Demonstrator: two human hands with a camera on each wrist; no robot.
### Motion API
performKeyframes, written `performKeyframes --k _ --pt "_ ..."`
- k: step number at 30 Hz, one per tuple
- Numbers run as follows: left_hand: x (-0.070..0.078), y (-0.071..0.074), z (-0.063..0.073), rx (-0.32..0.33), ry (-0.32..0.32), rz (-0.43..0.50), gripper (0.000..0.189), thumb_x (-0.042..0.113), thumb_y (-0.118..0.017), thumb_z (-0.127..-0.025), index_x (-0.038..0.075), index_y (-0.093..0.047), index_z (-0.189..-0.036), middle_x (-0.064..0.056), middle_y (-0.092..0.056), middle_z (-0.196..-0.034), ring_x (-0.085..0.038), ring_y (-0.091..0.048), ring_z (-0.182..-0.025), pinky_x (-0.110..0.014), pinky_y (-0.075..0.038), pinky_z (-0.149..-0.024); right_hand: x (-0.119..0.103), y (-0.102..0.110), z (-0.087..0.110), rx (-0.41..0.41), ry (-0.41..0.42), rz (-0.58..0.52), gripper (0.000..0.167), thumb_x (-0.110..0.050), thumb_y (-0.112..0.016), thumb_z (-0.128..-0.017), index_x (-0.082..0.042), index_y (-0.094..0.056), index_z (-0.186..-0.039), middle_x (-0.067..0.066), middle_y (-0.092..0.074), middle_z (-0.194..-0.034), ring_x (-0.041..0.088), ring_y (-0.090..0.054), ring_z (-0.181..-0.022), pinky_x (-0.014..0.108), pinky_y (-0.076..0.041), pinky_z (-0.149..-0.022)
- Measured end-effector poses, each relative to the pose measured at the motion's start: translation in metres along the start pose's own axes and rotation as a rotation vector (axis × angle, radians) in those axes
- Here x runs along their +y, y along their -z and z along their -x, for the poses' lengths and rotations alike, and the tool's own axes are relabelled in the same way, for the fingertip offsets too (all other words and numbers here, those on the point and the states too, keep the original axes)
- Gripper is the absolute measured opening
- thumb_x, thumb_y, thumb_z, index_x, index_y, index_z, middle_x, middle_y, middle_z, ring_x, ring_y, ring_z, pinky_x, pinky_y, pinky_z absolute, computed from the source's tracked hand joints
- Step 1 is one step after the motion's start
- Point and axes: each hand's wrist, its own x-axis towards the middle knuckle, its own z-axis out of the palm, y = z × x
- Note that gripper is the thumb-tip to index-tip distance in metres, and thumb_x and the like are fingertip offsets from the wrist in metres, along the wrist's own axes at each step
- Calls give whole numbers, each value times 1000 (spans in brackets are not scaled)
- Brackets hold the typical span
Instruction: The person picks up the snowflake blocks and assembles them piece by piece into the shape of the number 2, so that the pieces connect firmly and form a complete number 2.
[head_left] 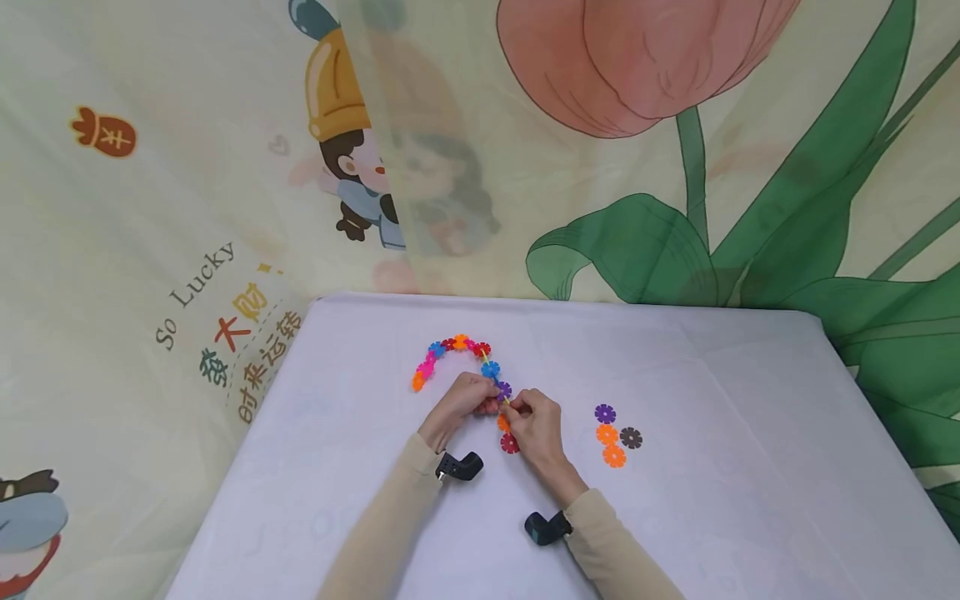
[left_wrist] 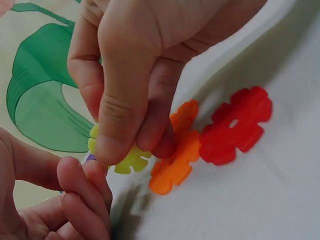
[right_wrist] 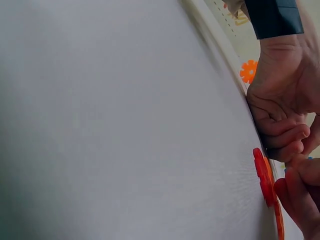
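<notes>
A curved chain of colourful plastic snowflake discs (head_left: 461, 342) lies on the table, running from an orange disc at the left round to both hands. My left hand (head_left: 467, 398) pinches the chain's near end at a purple disc (head_left: 505, 390), mostly covered by fingers in the left wrist view. Between thumb and fingers, my right hand (head_left: 537, 423) pinches a yellow-green disc (left_wrist: 132, 161), its edge right at the left fingertips. Just under the right hand are an orange disc (left_wrist: 176, 165) and a red disc (left_wrist: 236, 126), close together.
To the right of the hands lie a loose purple disc (head_left: 605, 413), orange discs (head_left: 614, 456) and a dark grey disc (head_left: 631, 437). The white-covered table (head_left: 735, 400) meets a printed cloth backdrop (head_left: 450, 258) at its far edge. Each wrist wears a black camera (head_left: 461, 466).
</notes>
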Motion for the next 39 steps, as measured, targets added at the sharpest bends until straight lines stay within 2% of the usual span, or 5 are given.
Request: performKeyframes --k 12,18,26,33,39 --pt "1 9 -4 -73 29 4 23 11 -52 -92 4 -59 -71 2 -52 -59 -7 -45 -50 -18 -39 -50 -11 13 -10 -207 -166 -39 24 -11 -85 -76 -1 -70 -92 10 -70 -87 18 -69 -68 22 -56 -59" --pt "0 9 -3 -63 42 0 23 13 -50 -95 1 -61 -78 0 -54 -62 -8 -46 -53 -18 -40 -52 -9 23 -6 -302 -197 202 38 -23 -87 -74 -1 -73 -102 8 -61 -93 16 -56 -74 24 -48 -63" --pt "2 9 3 -36 34 -29 28 18 -50 -98 -3 -67 -89 -2 -60 -68 -11 -53 -57 -19 -45 -55 -4 31 -6 -377 -217 308 15 -11 -83 -79 -3 -75 -87 8 -51 -91 19 -49 -79 29 -44 -66" --pt "1 10 4 0 46 -27 30 18 -50 -99 -7 -67 -100 -6 -68 -76 -9 -63 -61 -18 -48 -57 -2 26 -10 -414 -213 355 36 -28 -85 -77 -7 -76 -106 9 -52 -96 16 -48 -72 27 -37 -57" --pt "-1 13 6 -2 55 2 31 20 -49 -100 -5 -66 -104 -6 -71 -77 -10 -67 -65 -17 -49 -58 -11 19 -11 -414 -259 310 21 -19 -85 -76 -7 -71 -86 5 -54 -84 15 -49 -65 27 -39 -56"
